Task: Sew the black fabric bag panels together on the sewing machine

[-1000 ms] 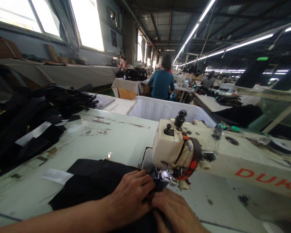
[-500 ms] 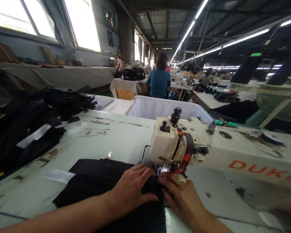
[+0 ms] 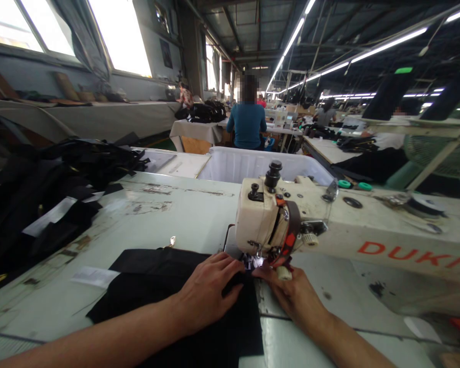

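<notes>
A piece of black fabric (image 3: 153, 278) lies on the sewing table, its right edge under the lit needle area of a sewing machine (image 3: 256, 214). My left hand (image 3: 210, 286) rests on the fabric just left of the presser foot, fingers curled and thumb drawn in, gripping the cloth. Close to the needle on the other side, my right hand (image 3: 295, 294) pinches the fabric's edge with its fingertips; the machine head partly hides them. A white strip (image 3: 95, 276) sticks out from the fabric's left side, and a small metal zipper pull (image 3: 172, 241) shows at its far edge.
A heap of black pieces (image 3: 61, 189) with white strips covers the table's left side. Behind the machine stands a white plastic bin (image 3: 230, 166). The machine arm (image 3: 398, 240) stretches to the right. Further off, a person in a teal top (image 3: 247, 125) sits at another table.
My left thumb has drawn in toward its fingers. My right hand's lower fingers have come away from the fabric's edge, leaving the fingertips near the needle. The view has shifted slightly.
</notes>
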`<action>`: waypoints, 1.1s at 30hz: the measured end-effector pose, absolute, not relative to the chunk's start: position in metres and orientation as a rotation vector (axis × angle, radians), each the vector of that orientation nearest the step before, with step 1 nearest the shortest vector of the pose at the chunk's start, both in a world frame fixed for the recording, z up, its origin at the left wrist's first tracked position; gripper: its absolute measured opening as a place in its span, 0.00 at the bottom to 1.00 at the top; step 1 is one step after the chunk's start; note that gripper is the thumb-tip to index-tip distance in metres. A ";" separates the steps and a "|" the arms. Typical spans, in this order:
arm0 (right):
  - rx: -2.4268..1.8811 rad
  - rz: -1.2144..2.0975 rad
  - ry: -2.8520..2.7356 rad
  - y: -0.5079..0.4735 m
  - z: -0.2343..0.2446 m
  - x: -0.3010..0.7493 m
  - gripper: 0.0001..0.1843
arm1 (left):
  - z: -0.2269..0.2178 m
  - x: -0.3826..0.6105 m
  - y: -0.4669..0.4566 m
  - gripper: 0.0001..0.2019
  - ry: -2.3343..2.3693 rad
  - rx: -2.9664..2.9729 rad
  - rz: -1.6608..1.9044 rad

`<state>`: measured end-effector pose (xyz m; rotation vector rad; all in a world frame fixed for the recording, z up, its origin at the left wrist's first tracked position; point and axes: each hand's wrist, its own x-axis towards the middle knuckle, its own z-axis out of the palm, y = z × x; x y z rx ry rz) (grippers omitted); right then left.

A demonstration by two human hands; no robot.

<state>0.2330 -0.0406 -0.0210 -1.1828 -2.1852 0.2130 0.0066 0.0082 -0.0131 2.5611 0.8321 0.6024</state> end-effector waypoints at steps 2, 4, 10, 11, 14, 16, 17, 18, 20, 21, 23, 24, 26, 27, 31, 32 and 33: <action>-1.115 -0.097 -2.374 -0.043 -0.014 0.236 0.19 | -0.014 0.006 0.007 0.11 0.807 2.583 0.598; -1.066 -0.316 -2.491 -0.046 -0.007 0.238 0.18 | -0.013 0.005 0.005 0.09 0.786 2.615 0.581; -0.958 -0.446 -2.564 -0.056 0.001 0.226 0.19 | -0.011 0.003 0.001 0.08 0.756 2.683 0.594; -0.943 -0.449 -2.550 -0.057 0.000 0.224 0.20 | -0.011 0.003 0.001 0.09 0.756 2.685 0.597; -0.899 -0.486 -2.493 -0.059 -0.009 0.218 0.18 | -0.010 0.002 -0.001 0.10 0.749 2.683 0.595; -0.876 -0.508 -2.481 -0.059 -0.015 0.215 0.15 | -0.009 0.001 -0.003 0.11 0.751 2.681 0.605; -0.871 -0.520 -2.478 -0.058 -0.017 0.214 0.14 | -0.008 0.001 -0.004 0.11 0.754 2.680 0.616; -0.869 -0.530 -2.480 -0.057 -0.019 0.212 0.14 | -0.007 0.001 -0.005 0.12 0.759 2.680 0.631; -0.872 -0.543 -2.486 -0.056 -0.020 0.210 0.15 | -0.006 0.000 -0.007 0.14 0.761 2.674 0.652; -0.881 -0.541 -2.484 -0.056 -0.020 0.208 0.17 | -0.005 0.000 -0.008 0.15 0.763 2.666 0.648; -0.918 -0.527 -2.475 -0.055 -0.020 0.206 0.21 | -0.005 0.000 -0.009 0.16 0.761 2.655 0.621; -0.938 -0.524 -2.473 -0.055 -0.020 0.205 0.22 | -0.005 0.000 -0.009 0.16 0.761 2.654 0.608; -0.966 -0.531 -2.471 -0.055 -0.021 0.204 0.23 | -0.005 -0.001 -0.009 0.15 0.773 2.660 0.612; -0.967 -0.536 -2.470 -0.055 -0.021 0.204 0.22 | -0.005 -0.002 -0.009 0.15 0.779 2.669 0.633; -0.934 -0.521 -2.500 -0.056 -0.019 0.206 0.17 | -0.004 -0.004 -0.009 0.19 0.772 2.700 0.723; -0.924 -0.521 -2.515 -0.057 -0.018 0.208 0.17 | -0.004 -0.004 -0.009 0.19 0.765 2.700 0.727; -0.909 -0.520 -2.526 -0.058 -0.017 0.209 0.17 | -0.004 -0.004 -0.009 0.19 0.761 2.696 0.728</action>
